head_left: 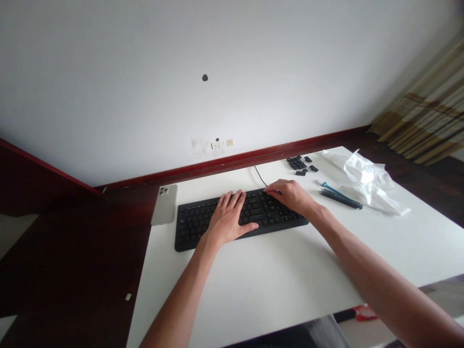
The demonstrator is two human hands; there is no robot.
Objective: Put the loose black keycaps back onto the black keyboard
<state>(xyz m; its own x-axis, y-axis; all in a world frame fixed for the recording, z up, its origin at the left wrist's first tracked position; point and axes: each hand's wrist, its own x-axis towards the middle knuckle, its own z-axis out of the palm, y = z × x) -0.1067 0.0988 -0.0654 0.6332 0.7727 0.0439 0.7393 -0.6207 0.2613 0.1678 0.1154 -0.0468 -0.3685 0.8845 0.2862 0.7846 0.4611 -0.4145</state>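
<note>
A black keyboard (192, 226) lies on the white table, its cable (260, 176) running off the back edge. Flat across its middle rests my left hand (227, 220), thumb spread out toward the front rows and nothing held. Over the keyboard's right part, my right hand (290, 194) has its fingers and thumb brought together near the back edge. Whatever is between those fingertips is too small or hidden to tell. Several loose black keycaps (297, 163) lie grouped behind the right hand, a few of them apart from the rest.
A phone (164, 205) lies left of the keyboard with its cameras up. Right of the keyboard are a blue-handled brush-like tool (335, 192), a dark bundle of strips (340, 198) and a crumpled clear plastic bag (373, 181). Behind the table stands a white wall (145, 96).
</note>
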